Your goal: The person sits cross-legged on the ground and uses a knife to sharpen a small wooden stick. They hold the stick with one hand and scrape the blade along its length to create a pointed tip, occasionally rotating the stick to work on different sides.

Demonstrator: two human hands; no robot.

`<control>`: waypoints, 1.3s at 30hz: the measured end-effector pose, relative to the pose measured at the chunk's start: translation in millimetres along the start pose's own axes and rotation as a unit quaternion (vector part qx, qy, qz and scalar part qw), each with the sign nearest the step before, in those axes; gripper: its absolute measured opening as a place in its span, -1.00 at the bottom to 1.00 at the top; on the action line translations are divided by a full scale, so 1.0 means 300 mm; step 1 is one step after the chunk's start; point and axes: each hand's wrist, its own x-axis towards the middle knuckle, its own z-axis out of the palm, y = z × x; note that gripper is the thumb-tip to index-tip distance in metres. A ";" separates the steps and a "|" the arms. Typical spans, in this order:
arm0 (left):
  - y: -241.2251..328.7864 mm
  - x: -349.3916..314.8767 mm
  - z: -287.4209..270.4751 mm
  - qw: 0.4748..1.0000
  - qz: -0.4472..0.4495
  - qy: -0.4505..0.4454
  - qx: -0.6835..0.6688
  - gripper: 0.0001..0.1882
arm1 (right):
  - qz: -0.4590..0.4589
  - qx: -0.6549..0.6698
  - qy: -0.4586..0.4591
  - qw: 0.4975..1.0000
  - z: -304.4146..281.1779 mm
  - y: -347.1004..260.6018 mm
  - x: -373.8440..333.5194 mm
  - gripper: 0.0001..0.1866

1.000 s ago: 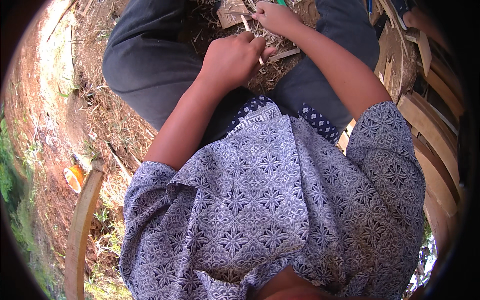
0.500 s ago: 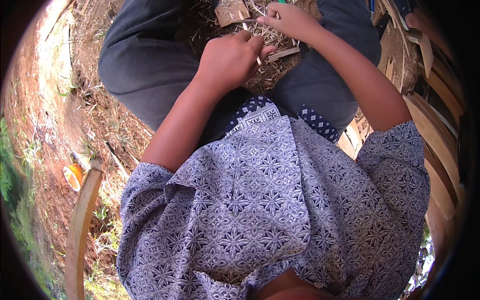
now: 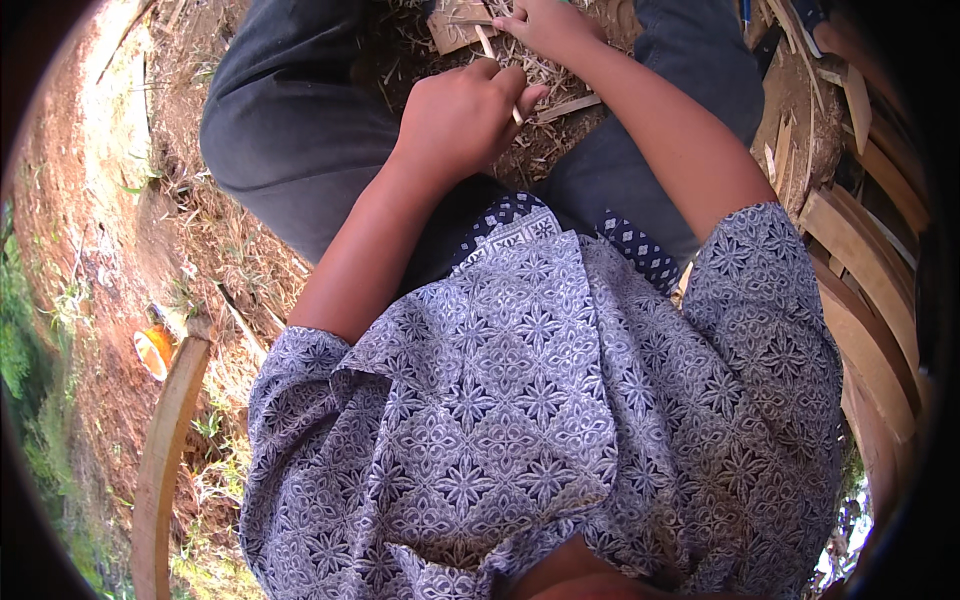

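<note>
Hands shifted slightly up: my left hand (image 3: 462,115) stays fisted around a thin stick (image 3: 497,68) over the lap, right hand (image 3: 548,22) loosely curled, pinching its far end, so work continues.

Bare reddish ground (image 3: 90,200), strewn with dry straw (image 3: 215,250); pale wood shavings (image 3: 560,110) heaped between the knees; curved wooden slats (image 3: 860,290) along the right edge; perhaps an orange scrap (image 3: 152,350).
</note>
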 end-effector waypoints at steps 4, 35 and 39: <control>0.008 0.000 0.003 1.000 -0.003 0.004 -0.010 -0.68 | -0.056 0.046 -0.003 0.997 -0.006 0.088 0.023 -0.55; -0.021 -0.001 0.012 1.000 -0.028 0.014 -0.004 -0.70 | -0.144 -0.058 -0.045 0.987 -0.152 0.043 -0.023 -0.49; -0.028 -0.010 0.021 1.000 -0.025 0.004 0.011 -0.70 | -0.076 -0.088 -0.106 0.988 -0.199 -0.041 -0.044 -0.50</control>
